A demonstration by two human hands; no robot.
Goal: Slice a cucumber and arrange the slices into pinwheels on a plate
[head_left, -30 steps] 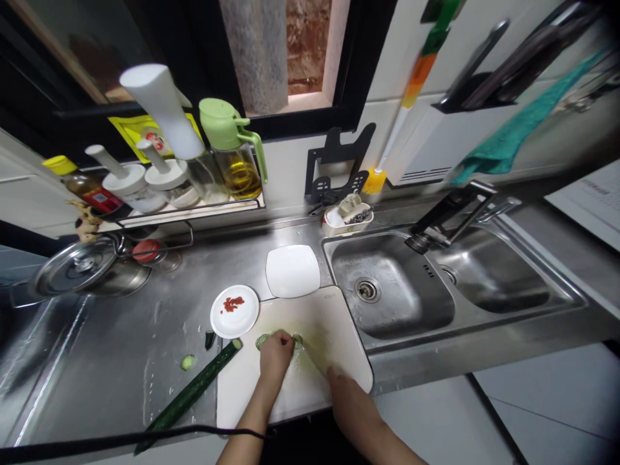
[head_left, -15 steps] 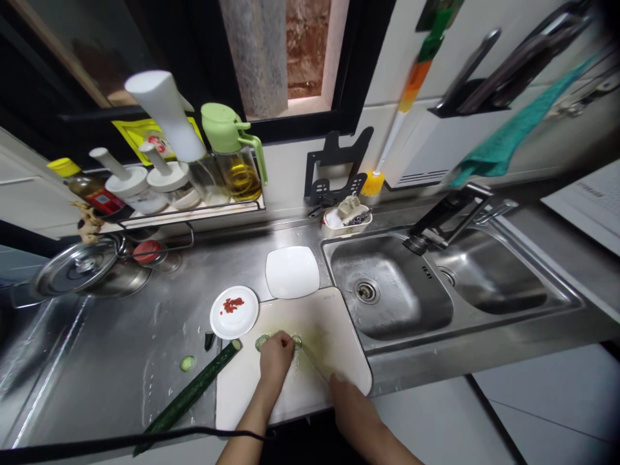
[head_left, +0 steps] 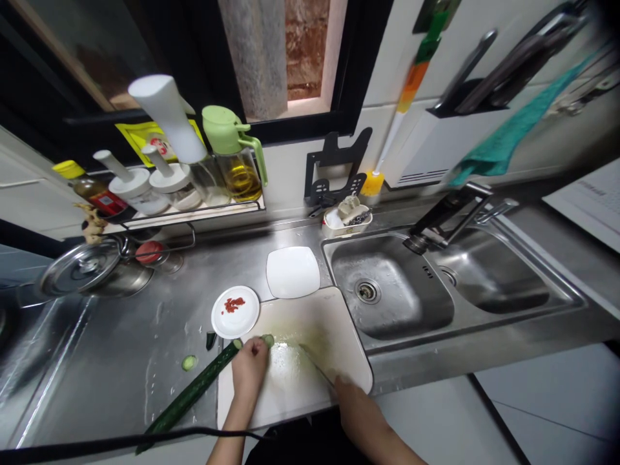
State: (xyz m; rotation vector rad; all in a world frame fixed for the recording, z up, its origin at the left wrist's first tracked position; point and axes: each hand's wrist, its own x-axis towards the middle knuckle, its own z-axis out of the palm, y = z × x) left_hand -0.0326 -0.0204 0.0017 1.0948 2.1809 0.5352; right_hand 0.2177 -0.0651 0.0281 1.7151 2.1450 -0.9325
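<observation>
My left hand (head_left: 250,365) is closed at the left part of the white cutting board (head_left: 310,394), fingers curled in. A pale green cucumber slice (head_left: 268,340) shows at its fingertips; the rest of what it holds is hidden. In my right hand (head_left: 356,403), near the board's right front edge, is a knife (head_left: 316,365), its thin blade pointing up and left over the wet board. A long cut cucumber (head_left: 194,392) lies slanting, its cut end on the board's left edge. Beside it on the counter are a round cucumber piece (head_left: 189,363) and a dark green end piece (head_left: 210,340).
A small plate (head_left: 219,323) with chopped red bits and a white square plate (head_left: 292,272) stand behind the board. The double sink (head_left: 387,323) lies to the right. A lidded pot (head_left: 121,278) and a seasoning rack (head_left: 194,214) are at the left. A black cable (head_left: 145,439) crosses the foreground.
My left hand has moved left across the board, away from the knife, and the cucumber slice at its right side has shifted with it. The knife stays almost in place.
</observation>
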